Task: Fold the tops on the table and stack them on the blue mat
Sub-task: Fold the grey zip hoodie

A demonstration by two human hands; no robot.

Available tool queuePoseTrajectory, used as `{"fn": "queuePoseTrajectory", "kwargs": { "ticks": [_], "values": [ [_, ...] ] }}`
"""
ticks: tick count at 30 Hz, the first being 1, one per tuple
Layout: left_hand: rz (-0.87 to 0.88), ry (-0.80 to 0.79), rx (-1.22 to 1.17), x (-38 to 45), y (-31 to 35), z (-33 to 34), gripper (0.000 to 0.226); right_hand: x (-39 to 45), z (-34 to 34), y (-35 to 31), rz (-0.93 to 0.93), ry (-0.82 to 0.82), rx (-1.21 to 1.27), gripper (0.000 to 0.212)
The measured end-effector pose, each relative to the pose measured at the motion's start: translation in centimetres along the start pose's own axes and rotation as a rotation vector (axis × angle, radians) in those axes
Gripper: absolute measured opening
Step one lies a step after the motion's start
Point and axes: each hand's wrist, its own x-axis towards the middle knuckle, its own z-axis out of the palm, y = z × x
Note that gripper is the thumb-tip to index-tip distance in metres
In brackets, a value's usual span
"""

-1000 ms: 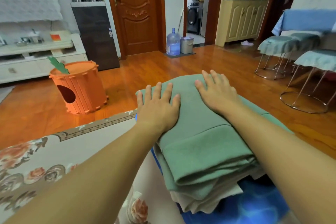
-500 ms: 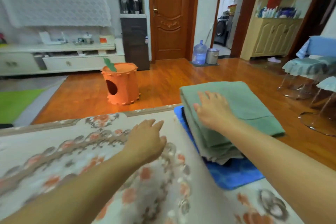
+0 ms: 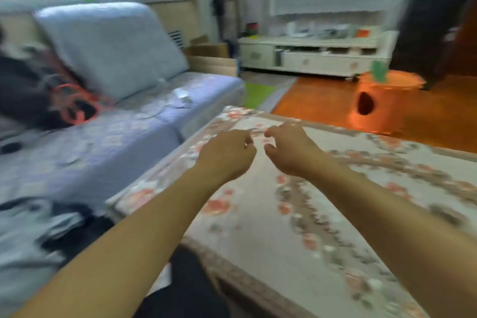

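Note:
The view is blurred and turned toward the left end of the table point(image 3: 296, 214), which carries a floral cloth. My left hand point(image 3: 227, 153) and my right hand point(image 3: 290, 148) hover side by side over the cloth, close together, fingers loosely curled and holding nothing. The blue mat and the folded green tops are out of view. On the grey sofa point(image 3: 116, 121) to the left lie dark garments point(image 3: 33, 88) with a red cord on them.
An orange carrot-shaped drum point(image 3: 379, 100) stands on the wooden floor beyond the table. A white low cabinet point(image 3: 309, 57) lines the far wall. Cardboard boxes point(image 3: 211, 59) sit by the sofa's end. More dark and grey cloth point(image 3: 38, 230) lies at lower left.
The view swung left from the stack on the blue mat to the sofa. Both hands left the green top and came together over the table's left end.

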Motion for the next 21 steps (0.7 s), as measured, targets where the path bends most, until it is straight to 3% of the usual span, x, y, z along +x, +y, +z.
{"fn": "queuePoseTrajectory", "kwargs": {
  "ticks": [6, 10, 16, 18, 21],
  "values": [
    [-0.383, 0.074, 0.012, -8.7, -19.2, -5.5, 0.025, 5.2, 8.1, -18.6, -0.311, -0.139, 0.015, 0.032],
    [-0.605, 0.125, -0.039, -16.2, -28.0, -5.5, 0.024, 4.7, 13.1, -28.5, -0.454, -0.253, 0.063, 0.034],
    [-0.867, 0.033, -0.016, -25.1, -36.6, -1.5, 0.028, 0.1, 22.8, -36.5, -0.625, -0.509, 0.013, 0.041],
    [-0.952, 0.136, 0.033, -25.8, -38.8, -1.6, 0.034, 0.1, 24.1, -38.2, -0.633, -0.550, 0.020, 0.045],
    [-1.135, 0.291, 0.126, -24.8, -41.9, -3.0, 0.062, 1.2, 24.6, -40.5, -0.629, -0.551, 0.063, 0.045]
  ]
}}
